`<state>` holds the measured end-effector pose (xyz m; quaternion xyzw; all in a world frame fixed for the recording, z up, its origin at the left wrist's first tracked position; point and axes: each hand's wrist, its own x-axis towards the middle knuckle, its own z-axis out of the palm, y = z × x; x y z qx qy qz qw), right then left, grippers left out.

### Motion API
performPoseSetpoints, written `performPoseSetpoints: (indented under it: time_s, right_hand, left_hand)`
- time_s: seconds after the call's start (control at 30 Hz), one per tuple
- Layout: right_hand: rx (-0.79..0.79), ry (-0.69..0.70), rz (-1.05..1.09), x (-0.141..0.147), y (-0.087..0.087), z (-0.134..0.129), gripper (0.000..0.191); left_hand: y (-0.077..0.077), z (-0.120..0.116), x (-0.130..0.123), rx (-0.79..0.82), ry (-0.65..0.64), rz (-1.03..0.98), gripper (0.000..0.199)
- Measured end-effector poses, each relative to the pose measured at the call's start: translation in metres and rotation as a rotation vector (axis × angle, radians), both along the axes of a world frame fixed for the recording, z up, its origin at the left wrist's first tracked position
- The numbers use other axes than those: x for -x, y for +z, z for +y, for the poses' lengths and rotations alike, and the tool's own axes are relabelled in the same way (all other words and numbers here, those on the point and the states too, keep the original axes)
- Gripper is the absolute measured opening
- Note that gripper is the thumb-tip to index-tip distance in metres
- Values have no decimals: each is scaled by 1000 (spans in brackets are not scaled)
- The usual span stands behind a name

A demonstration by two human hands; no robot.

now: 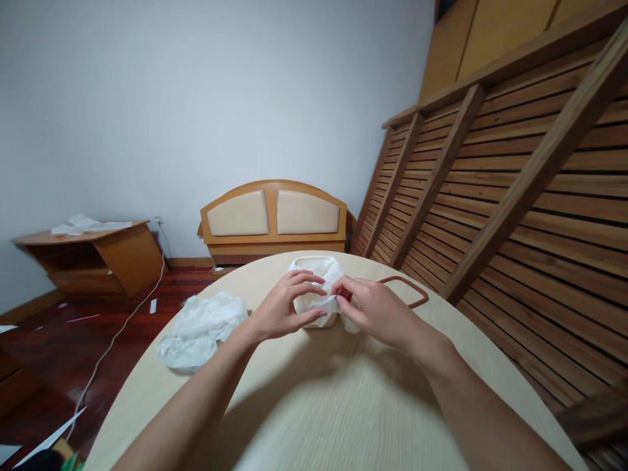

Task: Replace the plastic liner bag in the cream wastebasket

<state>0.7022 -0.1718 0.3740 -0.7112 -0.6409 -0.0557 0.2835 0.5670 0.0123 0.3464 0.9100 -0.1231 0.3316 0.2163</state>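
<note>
On the round pale wood table, a white box-like container (314, 263) is partly covered by thin white plastic or paper (330, 267). My left hand (287, 306) is at its left side, fingers spread and curved over it. My right hand (370, 306) pinches a bit of the thin white material between thumb and fingers at the right side. The container's contents are hidden by my hands and the white material. Behind my right hand lies a brown rounded frame or lid (417, 294), partly covered by that hand.
Crumpled white plastic (206, 327) lies on the table's left part. Beyond the table (343, 405) stand a wooden headboard (272, 216), a low cabinet (105, 258) at left and leaning wooden slats (490, 196) at right. A white cable crosses the floor.
</note>
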Motion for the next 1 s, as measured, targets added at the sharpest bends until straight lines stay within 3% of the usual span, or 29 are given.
performPoseSetpoints:
  time_s: [0.23, 0.43, 0.57, 0.67, 0.8, 1.0]
  right_hand:
    - [-168, 32, 191, -2, 1, 4, 19]
    - [-121, -37, 165, -19, -12, 9, 28]
    - [-117, -72, 79, -32, -25, 13, 28]
    - [-142, -73, 37, -39, -33, 17, 22]
    - [-185, -89, 5, -43, -38, 19, 18]
    - [-169, -59, 15, -46, -40, 20, 15]
  left_hand:
    - [0, 0, -3, -6, 56, -20, 10]
    - [0, 9, -2, 56, 304, -96, 11]
    - [-6, 17, -5, 97, 430, -24, 14]
    - [-13, 21, -8, 174, 418, 43, 18]
    - [-16, 24, -8, 259, 312, 88, 20]
    - [-7, 20, -4, 172, 274, 142, 22]
